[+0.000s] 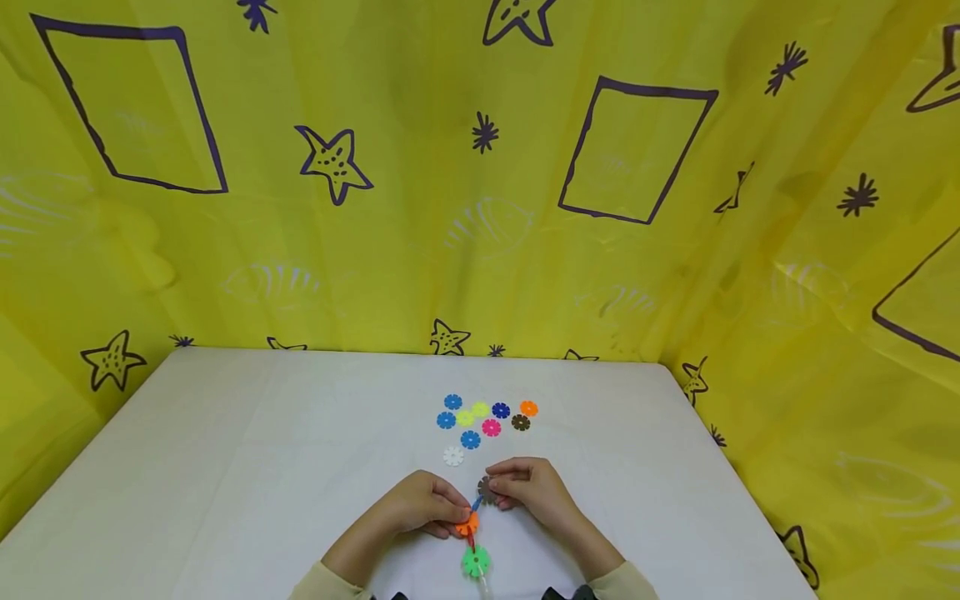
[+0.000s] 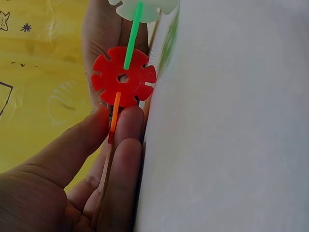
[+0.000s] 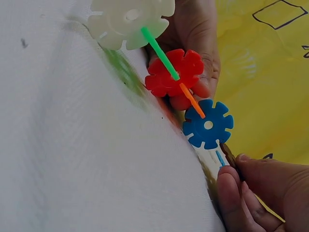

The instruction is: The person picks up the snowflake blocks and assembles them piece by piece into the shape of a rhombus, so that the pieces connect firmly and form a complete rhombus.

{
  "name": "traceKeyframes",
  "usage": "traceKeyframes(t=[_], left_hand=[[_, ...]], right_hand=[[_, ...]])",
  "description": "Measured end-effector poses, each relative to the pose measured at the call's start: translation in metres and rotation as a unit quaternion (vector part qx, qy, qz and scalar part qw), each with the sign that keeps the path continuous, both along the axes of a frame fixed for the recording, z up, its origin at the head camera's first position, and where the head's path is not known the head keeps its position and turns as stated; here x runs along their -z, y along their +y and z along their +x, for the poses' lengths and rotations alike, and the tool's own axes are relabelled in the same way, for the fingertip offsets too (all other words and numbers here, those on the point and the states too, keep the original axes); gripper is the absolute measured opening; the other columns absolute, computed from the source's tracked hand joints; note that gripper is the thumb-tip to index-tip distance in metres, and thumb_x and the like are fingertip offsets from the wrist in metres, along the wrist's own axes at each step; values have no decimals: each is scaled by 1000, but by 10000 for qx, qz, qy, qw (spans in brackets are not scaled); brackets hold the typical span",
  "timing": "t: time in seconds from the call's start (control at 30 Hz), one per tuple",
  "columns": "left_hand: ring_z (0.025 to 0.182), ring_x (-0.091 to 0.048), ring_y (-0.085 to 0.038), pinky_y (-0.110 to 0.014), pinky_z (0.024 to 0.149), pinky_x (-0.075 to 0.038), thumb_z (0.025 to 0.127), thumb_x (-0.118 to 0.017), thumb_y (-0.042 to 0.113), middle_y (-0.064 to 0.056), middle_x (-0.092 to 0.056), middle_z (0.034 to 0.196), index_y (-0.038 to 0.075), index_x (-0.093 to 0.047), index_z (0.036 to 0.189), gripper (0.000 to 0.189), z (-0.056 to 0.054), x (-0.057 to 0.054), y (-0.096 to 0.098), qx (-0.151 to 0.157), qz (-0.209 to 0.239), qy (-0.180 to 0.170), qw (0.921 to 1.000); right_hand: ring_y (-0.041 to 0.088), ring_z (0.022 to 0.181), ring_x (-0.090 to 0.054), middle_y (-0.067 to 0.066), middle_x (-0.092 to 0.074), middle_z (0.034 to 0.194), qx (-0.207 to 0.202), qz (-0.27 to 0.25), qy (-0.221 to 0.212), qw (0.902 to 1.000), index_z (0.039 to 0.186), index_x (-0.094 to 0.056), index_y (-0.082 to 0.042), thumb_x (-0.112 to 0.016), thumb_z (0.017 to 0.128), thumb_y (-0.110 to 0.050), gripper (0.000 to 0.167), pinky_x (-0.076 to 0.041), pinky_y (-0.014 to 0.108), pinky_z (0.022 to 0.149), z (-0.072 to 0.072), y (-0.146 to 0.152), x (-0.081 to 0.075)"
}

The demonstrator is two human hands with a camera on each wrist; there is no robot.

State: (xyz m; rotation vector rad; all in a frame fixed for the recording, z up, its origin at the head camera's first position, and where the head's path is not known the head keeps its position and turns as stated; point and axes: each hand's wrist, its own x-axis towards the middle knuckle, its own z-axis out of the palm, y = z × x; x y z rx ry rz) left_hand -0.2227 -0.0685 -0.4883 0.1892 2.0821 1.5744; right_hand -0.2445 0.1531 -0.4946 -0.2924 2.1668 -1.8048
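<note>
L grip [image 1: 426, 502] pinches orange disc [image 1: 468, 527], thumb + fingers; R grip [image 1: 536, 487] pinches brown disc [image 1: 483, 490], thumb + fingertips. Brown's at far end of slotted-disc chain [image 3: 190, 99], nr. side of bench [image 1: 225, 467], betw. the hands. Order from R grip: brown, blue disc [image 3: 219, 124], orange, red disc [image 2: 139, 79], green disc [image 1: 476, 567], whitish disc [image 3: 113, 26] nearest wearer. Discs join at edges, turned crosswise. Brown's edge is at blue's; can't tell if fully seated in slot.

Beyond hands, loose discs flat on bench: white disc [image 1: 453, 461] closest, then 3x lt-blue discs [image 1: 470, 445], pink disc [image 1: 491, 432], 2x yellow discs [image 1: 466, 422], dk-blue disc [image 1: 501, 415], 2nd brown disc [image 1: 521, 427], 2nd orange disc [image 1: 528, 413] at R end. Yellow curtain [image 1: 405, 233] w/ dark star drawings behind bench.
</note>
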Motion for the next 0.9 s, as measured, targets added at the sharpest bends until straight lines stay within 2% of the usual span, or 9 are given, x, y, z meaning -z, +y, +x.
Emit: traceKeyframes(t=[0.63, 0.9], left_hand=[[57, -63, -7, -25, 56, -58, 83, -78, 10, -7, -74, 78, 1, -76, 94, 14, 1, 4, 2, -91, -3, 181, 9998], [57, -63, -7, -24, 56, -58, 82, -79, 12, -6, -74, 77, 2, -76, 92, 15, 1, 4, 3, -135, 2, 159, 9998]], right_hand=[[10, 66, -68, 18, -74, 95, -183, -3, -127, 9998, 109, -68, 13, -68, 91, -6, 26, -60, 24, 64, 5, -3, -2], [10, 67, -68, 19, -74, 96, -120, 3, -144, 9998, 109, -68, 13, -68, 91, -6, 27, -60, 24, 64, 5, -4, -1]])
